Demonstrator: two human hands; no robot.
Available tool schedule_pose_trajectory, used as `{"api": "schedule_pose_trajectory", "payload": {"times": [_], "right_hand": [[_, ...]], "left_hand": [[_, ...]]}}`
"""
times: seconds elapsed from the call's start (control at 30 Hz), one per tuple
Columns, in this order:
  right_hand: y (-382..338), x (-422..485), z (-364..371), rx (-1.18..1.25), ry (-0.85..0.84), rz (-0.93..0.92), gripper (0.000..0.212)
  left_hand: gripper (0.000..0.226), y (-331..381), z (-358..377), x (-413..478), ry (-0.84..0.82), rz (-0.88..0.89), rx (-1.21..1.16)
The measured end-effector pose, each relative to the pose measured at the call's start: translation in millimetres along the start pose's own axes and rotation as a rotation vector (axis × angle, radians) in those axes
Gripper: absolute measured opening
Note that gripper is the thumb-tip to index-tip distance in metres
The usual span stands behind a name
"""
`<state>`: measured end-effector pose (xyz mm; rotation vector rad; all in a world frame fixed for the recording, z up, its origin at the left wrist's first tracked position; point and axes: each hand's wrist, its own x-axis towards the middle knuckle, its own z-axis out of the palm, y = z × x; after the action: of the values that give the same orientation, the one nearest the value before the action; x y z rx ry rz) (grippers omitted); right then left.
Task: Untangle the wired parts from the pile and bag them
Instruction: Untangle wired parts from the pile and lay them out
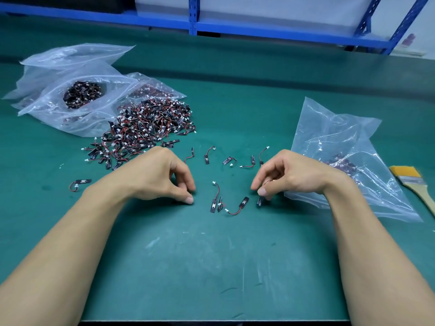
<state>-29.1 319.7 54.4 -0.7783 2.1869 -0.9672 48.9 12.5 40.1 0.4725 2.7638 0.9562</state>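
The right hand [287, 175] pinched one wired part [259, 201] by its lead, board dangling over the table [211, 267]. Whether the curled left hand [162, 177] held anything could not be told. The tangled pile [146, 132] lay at ten o'clock and the receiving bag [341, 149] at three. The dangling lead could snag the loose parts [215, 198] at twelve. The bag lay flat, so one-handed feeding might fumble. A brush [409, 182] lay beyond it.
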Motion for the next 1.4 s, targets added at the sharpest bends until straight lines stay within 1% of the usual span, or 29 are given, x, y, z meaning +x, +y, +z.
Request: {"api": "schedule_pose_trajectory", "payload": {"times": [0.07,0.13,0.17,0.2,0.23,0.3,0.33,0.4,0.47,0.53,0.6,0.7,0.77,0.87,0.97,1.0,1.13,1.23,1.3,1.33,1.4], "right_hand": [[1,0,1,-0.074,0.017,0.046,0.034],[1,0,1,-0.1,0.101,0.076,0.054],[2,1,0,-0.076,0.149,0.079,0.06],[3,1,-2,-0.042,0.182,0.076,0.059],[3,1,-2,-0.017,0.191,0.068,0.05],[-1,-1,-1,-0.021,0.178,0.057,0.019],[-2,-1,0,-0.04,0.165,0.053,0.009],[-3,-1,2,-0.088,0.129,0.057,0.014],[-4,-2,2,-0.081,0.08,0.071,0.014],[-4,-1,3,-0.027,0.033,0.081,0.01],[-4,0,4,-0.035,0.015,0.079,0.01],[-4,2,6,-0.152,0.023,0.069,0.015],[-4,3,8,-0.194,0.046,0.068,0.016],[-3,3,8,-0.212,0.06,0.06,0.015],[-1,3,7,-0.245,0.068,0.05,0.009],[-1,3,7,-0.244,0.086,0.045,0.007],[-2,2,3,-0.148,0.237,-0.005,0.016],[2,5,1,-0.033,0.452,-0.049,0.022],[7,10,0,0.02,0.606,-0.034,0.027],[10,13,0,0.031,0.668,-0.015,0.028],[17,19,-1,0.04,0.739,0.021,0.028]], "left_hand": [[0.018,-1,0,2,0.024,-0.006,0.006],[0.018,-1,1,3,0.06,0.0,0.017],[0.018,-1,1,4,0.081,0.006,0.026],[0.018,-2,2,5,0.099,0.01,0.033],[0.019,-2,3,5,0.108,0.011,0.037],[0.019,-1,5,6,0.112,0.016,0.043],[0.019,-1,7,7,0.115,0.025,0.046],[0.018,-1,9,7,0.131,0.044,0.041],[0.018,-2,8,7,0.169,0.061,0.029],[0.016,-2,7,6,0.241,0.074,0.02],[0.013,-2,5,5,0.344,0.093,0.015],[0.007,-4,1,5,0.472,0.091,0.002],[0.008,-8,1,5,0.538,0.083,-0.006],[0.013,-12,1,7,0.6,0.059,-0.01],[0.014,-15,2,9,0.65,0.035,0.006],[0.014,-16,2,9,0.666,0.027,0.007],[0.015,-21,4,12,0.708,-0.01,-0.001],[0.017,-26,6,15,0.723,-0.05,0.001],[0.015,-29,7,17,0.718,-0.071,0.019],[0.013,-30,7,17,0.712,-0.077,0.03],[0.006,-32,9,18,0.709,-0.091,0.043]]}}
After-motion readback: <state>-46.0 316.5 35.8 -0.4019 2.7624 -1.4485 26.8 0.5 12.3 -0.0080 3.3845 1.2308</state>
